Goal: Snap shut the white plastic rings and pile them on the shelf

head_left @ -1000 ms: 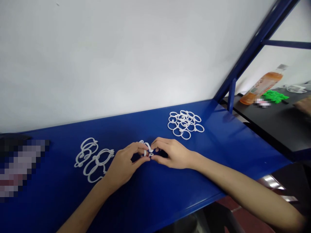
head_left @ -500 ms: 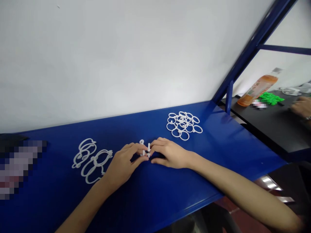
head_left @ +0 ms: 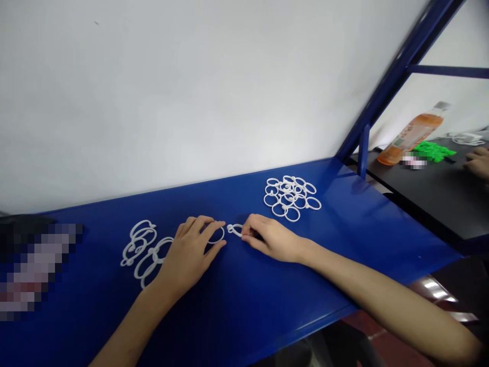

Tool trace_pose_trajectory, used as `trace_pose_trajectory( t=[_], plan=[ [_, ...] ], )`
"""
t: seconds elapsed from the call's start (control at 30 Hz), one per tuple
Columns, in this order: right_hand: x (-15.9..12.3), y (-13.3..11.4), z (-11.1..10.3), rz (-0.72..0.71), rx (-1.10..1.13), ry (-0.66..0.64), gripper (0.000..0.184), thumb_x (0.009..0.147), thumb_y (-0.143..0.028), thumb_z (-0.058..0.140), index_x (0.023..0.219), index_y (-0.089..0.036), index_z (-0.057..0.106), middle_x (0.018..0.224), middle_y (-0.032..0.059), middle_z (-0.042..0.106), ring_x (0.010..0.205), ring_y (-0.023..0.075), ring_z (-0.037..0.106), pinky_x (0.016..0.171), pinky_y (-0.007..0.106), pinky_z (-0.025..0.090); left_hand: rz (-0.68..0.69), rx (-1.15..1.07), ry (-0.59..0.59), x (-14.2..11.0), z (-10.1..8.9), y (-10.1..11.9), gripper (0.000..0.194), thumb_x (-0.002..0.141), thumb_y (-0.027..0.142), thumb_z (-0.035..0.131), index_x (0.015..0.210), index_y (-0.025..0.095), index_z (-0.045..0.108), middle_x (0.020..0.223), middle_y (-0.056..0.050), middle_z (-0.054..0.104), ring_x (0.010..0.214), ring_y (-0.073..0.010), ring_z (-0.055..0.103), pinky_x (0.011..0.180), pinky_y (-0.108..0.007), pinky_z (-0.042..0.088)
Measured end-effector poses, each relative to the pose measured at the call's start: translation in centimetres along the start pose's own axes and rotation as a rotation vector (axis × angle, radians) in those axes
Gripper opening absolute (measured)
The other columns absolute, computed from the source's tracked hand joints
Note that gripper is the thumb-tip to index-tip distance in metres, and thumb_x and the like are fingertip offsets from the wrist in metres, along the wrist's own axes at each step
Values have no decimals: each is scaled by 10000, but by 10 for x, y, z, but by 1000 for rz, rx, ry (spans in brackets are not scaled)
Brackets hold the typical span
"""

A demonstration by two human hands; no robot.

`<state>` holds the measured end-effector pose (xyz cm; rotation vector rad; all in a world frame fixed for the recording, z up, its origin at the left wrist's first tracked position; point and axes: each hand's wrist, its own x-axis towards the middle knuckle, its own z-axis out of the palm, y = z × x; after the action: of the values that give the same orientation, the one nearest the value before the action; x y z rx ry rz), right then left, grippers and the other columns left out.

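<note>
My right hand (head_left: 269, 238) pinches a white plastic ring (head_left: 236, 230) between thumb and fingers; a small eyelet shows at its left end. To its left, my left hand (head_left: 193, 245) has its thumb and index finger spread apart. Another white ring (head_left: 222, 237) shows between and behind those fingers, low over the blue table, and partly hidden by them. Whether the left fingers touch that ring I cannot tell. Left of that hand lie several loose white rings (head_left: 143, 235), some covered by the hand and wrist. A cluster of overlapping white rings (head_left: 292, 214) lies beyond my right hand.
The blue table (head_left: 267, 306) runs along a pale wall, with a blue metal frame (head_left: 364, 148) at its right. A dark table beyond holds an orange bottle (head_left: 414, 135), green pieces (head_left: 433, 151) and a co-worker's hand (head_left: 477, 162). A blurred item (head_left: 42, 265) lies at far left.
The hands were together at small upright white parts. Now they are apart, the left fingers spread and the right hand holding a ring flatter. The view has shifted slightly.
</note>
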<state>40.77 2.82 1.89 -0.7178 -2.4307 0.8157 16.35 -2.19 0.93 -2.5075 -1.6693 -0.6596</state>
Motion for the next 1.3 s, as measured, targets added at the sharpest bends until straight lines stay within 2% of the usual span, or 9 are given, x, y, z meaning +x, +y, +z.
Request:
trace_pose_trajectory(
  t=[0.1, 0.2, 0.33, 0.43, 0.7, 1.0, 1.13, 1.3],
  plan=[
    [-1, -4, 0, 96, 148, 72, 61, 980, -232, 524, 961, -180, 549, 857, 16, 624, 711, 125, 589, 665, 253, 494, 32, -75, 26, 0, 0, 3, 339, 962, 341, 554, 1287, 256, 603, 1175, -65, 681, 1065, -240, 607, 974, -436, 463],
    [-1, -7, 2, 130, 224, 97, 73, 985, -228, 514, 1031, -183, 548, 820, -1, 641, 692, 121, 602, 651, 245, 500, 78, -194, 69, 2, 0, 9, 288, 984, 317, 522, 1250, 262, 620, 1111, -37, 717, 1029, -200, 639, 956, -387, 495],
    [-2, -5, 4, 38, 151, 102, 171, 985, -193, 504, 1136, -182, 583, 876, 18, 660, 751, 133, 630, 716, 265, 517, 87, -315, 136, 5, -3, 18, 163, 965, 289, 561, 1050, 249, 695, 939, -14, 740, 891, -168, 649, 829, -315, 538],
    [-3, -4, 7, -39, 105, 61, 118, 981, -216, 556, 1058, -173, 633, 913, 41, 665, 776, 140, 639, 723, 266, 522, 104, -363, 159, 5, -5, 21, 127, 951, 248, 581, 947, 247, 708, 849, -3, 728, 831, -153, 632, 757, -285, 533],
    [-7, -12, 3, -129, 91, -21, 161, 1018, -180, 487, 980, -154, 641, 906, 47, 668, 829, 140, 643, 754, 255, 530, 243, -346, 171, 0, -3, 24, 215, 944, 116, 554, 867, 269, 685, 817, 47, 742, 807, -143, 600, 791, -321, 453],
    [-11, -14, 4, -152, -35, -82, 244, 1047, -248, 433, 1023, -135, 648, 918, 72, 658, 813, 156, 636, 753, 279, 531, 238, -292, 131, -2, -1, 21, 274, 951, 95, 500, 829, 268, 675, 845, 53, 767, 816, -152, 603, 843, -360, 435],
    [-12, -13, 5, -189, -65, -67, 270, 1053, -250, 409, 1002, -134, 647, 895, 69, 655, 801, 155, 634, 733, 272, 527, 273, -306, 176, -1, 1, 22, 267, 943, 77, 506, 816, 254, 660, 805, 52, 752, 786, -139, 610, 820, -335, 445],
    [-12, -17, 6, -243, -93, -3, 240, 1051, -241, 418, 1007, -139, 630, 892, 63, 653, 787, 145, 616, 717, 256, 520, 289, -300, 275, 0, -1, 26, 239, 926, 48, 531, 954, 244, 664, 764, 49, 725, 773, -130, 613, 811, -301, 457]
  ],
)
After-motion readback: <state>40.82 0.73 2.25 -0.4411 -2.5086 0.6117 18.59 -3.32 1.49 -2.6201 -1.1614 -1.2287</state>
